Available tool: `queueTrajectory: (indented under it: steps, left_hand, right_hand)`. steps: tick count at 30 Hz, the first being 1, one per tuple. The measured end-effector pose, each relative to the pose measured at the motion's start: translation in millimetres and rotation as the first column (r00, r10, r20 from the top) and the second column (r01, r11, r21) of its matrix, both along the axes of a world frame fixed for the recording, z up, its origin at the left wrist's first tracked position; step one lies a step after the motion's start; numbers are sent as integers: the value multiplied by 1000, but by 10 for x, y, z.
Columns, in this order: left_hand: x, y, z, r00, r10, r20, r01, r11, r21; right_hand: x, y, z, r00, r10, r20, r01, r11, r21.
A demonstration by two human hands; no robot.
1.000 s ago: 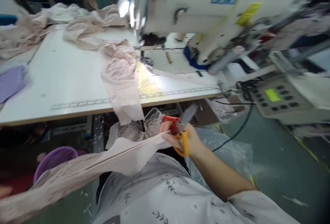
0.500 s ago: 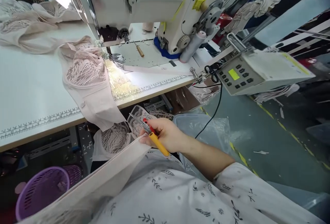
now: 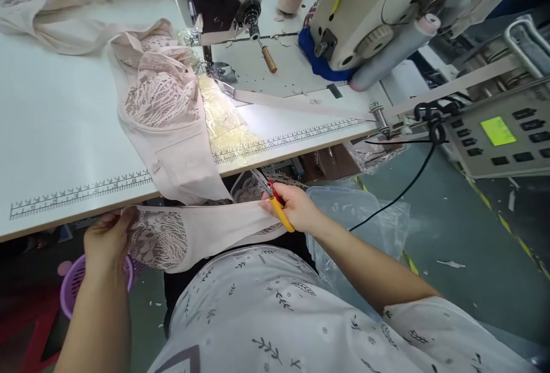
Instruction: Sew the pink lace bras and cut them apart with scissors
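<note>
Along the counter's (image 3: 64, 132) front edge, a lace-cupped garment (image 3: 215, 227) is held stretched: one end is pinched by the left hand (image 3: 107, 235), the other by the right hand (image 3: 292, 207), in which scissors (image 3: 281, 212) are also gripped.

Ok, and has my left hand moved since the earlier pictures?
Yes, toward the table: first seen out beyond the purple basket, the left hand is now at the table's front edge, holding pink fabric.
</note>
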State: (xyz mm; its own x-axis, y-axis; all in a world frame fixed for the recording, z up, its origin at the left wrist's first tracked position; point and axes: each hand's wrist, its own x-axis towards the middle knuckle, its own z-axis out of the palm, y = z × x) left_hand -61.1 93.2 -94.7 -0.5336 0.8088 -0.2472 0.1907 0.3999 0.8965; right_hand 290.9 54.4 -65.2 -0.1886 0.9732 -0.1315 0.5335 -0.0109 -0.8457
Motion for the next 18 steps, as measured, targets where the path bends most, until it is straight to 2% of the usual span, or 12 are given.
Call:
queueTrajectory:
  steps: [2,4,5,6,7,8,9,10,11,12,14,18]
  left_hand:
    - [-1,-1,130,984,-71,-163,47,988,-148]
    - [10,-66,278,878,-260,-401,157,950,-272]
    - [48,-110,344,745,-403,-531,281,912,-298]
    - [122,-153,400,585,-530,-614,460,840,-287]
    - [236,-191,443,416,-617,-668,663,709,-242]
    - [392,-216,475,280,-687,-670,855,496,-151]
    - [580,-225,496,183,-726,-663,958,284,-46]
    - [788,-215,506,121,-721,-682,990,137,31]
    - [997,-189,506,86,-695,-714,996,77,45]
    - [1191,-150,499,63,-664,-745,998,47,43]
    - [1487,-62,469,33,-639,-769,999,29,19]
    - [1666,31,399,16,-773,-634,1000,9,14]
  right_hand:
    - [17,22,-15,1000,-4,-2,4,1000,0]
    - [29,37,-13,1000,12,-18,-11,1000,19]
    - [31,43,-8,999,25,-34,-24,999,29]
    - [31,47,-1,998,39,-56,-37,999,34]
    - [27,50,7,995,52,-81,-49,998,31]
    - [22,53,16,993,59,-105,-58,998,21]
    - [14,54,25,990,64,-128,-64,998,5]
    - [5,55,35,986,69,-149,-71,997,-12]
    - [-3,55,43,983,75,-166,-81,996,-28]
    - [-10,56,50,981,80,-175,-89,995,-42]
    - [-14,56,54,978,87,-187,-101,993,-67]
    - [16,57,26,970,46,-237,-81,987,-141]
